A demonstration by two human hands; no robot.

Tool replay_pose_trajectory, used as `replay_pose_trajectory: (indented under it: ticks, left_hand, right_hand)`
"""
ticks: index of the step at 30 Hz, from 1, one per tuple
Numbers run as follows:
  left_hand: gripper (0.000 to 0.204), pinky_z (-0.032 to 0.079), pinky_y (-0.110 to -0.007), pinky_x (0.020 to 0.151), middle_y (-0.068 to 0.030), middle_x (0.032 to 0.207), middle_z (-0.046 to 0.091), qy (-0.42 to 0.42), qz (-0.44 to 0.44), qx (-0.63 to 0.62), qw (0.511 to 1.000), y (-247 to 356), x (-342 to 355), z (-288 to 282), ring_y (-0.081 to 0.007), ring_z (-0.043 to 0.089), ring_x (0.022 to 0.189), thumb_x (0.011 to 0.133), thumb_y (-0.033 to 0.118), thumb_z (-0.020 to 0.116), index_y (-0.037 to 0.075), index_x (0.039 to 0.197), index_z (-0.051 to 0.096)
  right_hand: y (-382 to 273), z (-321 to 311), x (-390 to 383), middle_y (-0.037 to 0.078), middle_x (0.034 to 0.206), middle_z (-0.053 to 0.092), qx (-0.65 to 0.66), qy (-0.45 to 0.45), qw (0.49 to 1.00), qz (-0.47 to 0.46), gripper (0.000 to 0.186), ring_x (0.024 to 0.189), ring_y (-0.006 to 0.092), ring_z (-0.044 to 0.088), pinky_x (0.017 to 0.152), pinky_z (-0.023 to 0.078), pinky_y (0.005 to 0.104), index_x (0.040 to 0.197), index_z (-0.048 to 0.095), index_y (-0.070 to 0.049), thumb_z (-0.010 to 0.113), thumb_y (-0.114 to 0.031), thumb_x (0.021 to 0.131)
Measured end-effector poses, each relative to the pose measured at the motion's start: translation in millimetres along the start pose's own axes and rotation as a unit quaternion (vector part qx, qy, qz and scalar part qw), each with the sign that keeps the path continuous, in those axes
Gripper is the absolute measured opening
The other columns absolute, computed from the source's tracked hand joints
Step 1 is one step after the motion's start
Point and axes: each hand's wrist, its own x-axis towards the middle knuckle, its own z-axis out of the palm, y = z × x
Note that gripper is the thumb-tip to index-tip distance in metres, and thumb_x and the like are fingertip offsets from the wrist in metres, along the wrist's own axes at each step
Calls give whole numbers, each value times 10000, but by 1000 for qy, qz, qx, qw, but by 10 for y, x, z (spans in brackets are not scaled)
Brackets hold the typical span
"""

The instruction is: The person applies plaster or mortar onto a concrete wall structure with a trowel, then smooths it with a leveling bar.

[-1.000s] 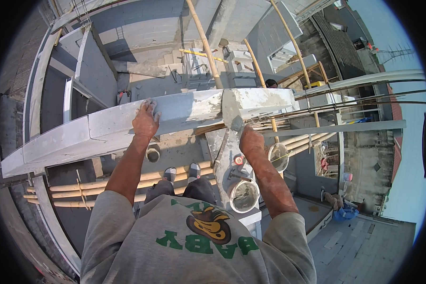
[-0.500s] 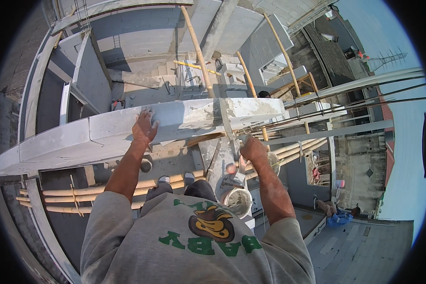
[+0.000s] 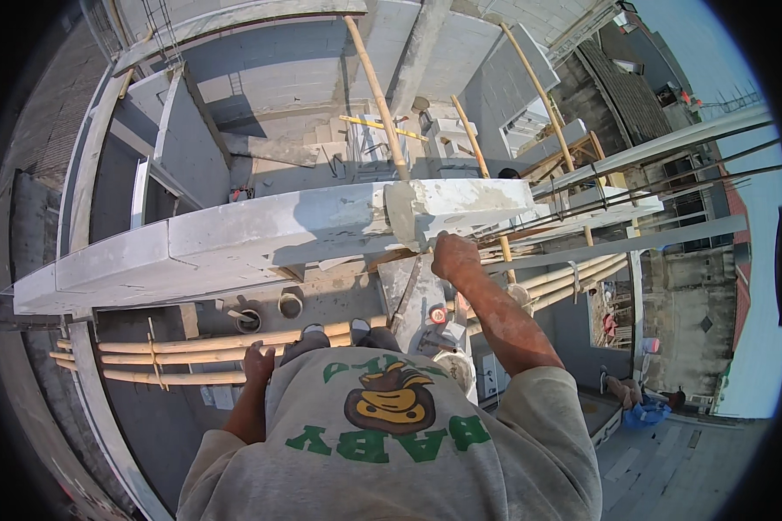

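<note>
Right arm stretched forward, right hand [image 3: 454, 256] a closed fist pressed against the underside edge of the white block [image 3: 460, 207]; whether it grips a tool, can't tell. Left hand [image 3: 258, 363] hangs low by the hip, fingers loosely curled, holding nothing, just above the bamboo poles [image 3: 191, 356]. Block is pale, rough, mortar-smeared, sitting at the right end of the grey block wall top [image 3: 235, 239], butted against the neighbouring block. Thin cables [image 3: 669, 174] run just beyond it.
</note>
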Motion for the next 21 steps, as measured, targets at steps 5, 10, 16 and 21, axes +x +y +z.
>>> replay_pose_trajectory:
  ticks: [5, 10, 16, 21]
  left_hand:
    - [491, 426, -404, 931, -217, 1136, 595, -19, -40, -9, 999, 125, 179, 160, -350, 564, 1073, 756, 353, 644, 14, 1109, 613]
    - [507, 420, -407, 939, -260, 1129, 580, -43, 54, -14, 998, 551, 695, 76, -358, 556, 1080, 764, 359, 636, 3, 1123, 601]
    - [535, 425, -414, 934, -243, 1147, 582, -39, 75, -80, 993, 802, 961, -96, -347, 557, 1081, 779, 371, 630, 18, 1177, 579]
    - [504, 432, -405, 917, -246, 1103, 597, -82, 42, -8, 996, 461, 852, -56, -362, 561, 1062, 767, 372, 630, 1, 1108, 602]
  right_hand:
    - [145, 270, -393, 229, 979, 636, 40, -23, 998, -45, 327, 943, 337, 628, 826, 498, 412, 1040, 549, 30, 543, -117, 748]
    - [289, 505, -541, 248, 952, 633, 130, 11, 989, 72, 401, 937, 358, 625, 817, 498, 427, 1108, 496, 42, 528, -130, 747]
    - [53, 769, -302, 231, 955, 639, 106, 94, 987, 74, 312, 901, 339, 647, 776, 514, 407, 1043, 501, 18, 545, -126, 770]
    - [-344, 751, -340, 246, 987, 630, 132, 13, 989, 71, 319, 949, 346, 634, 816, 503, 391, 1053, 493, 44, 553, -107, 778]
